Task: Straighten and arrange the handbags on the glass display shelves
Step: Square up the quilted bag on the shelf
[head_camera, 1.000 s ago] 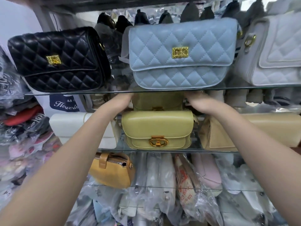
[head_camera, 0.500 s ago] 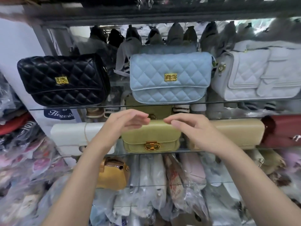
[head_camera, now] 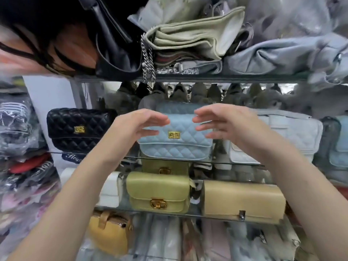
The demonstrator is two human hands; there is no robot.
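A light blue quilted handbag (head_camera: 176, 143) with a gold clasp stands on a glass shelf (head_camera: 222, 162). My left hand (head_camera: 135, 127) and my right hand (head_camera: 222, 123) hover in front of its upper corners, fingers relaxed and pointing toward each other, holding nothing. A black quilted bag (head_camera: 75, 129) stands to the left, a white quilted bag (head_camera: 286, 136) to the right. On the shelf below sit an olive-green bag (head_camera: 158, 193) with a gold buckle, a tan clutch (head_camera: 243, 201) and a white bag (head_camera: 111, 189).
The top shelf (head_camera: 207, 77) holds piled black, pale green and grey bags with a hanging chain (head_camera: 147, 63). A mustard bag (head_camera: 109, 232) sits on a lower shelf among plastic-wrapped stock. Wrapped goods are stacked at the left.
Both hands have risen from the olive-green bag's shelf to in front of the light blue bag. The view has tilted up and the top shelf has come into sight.
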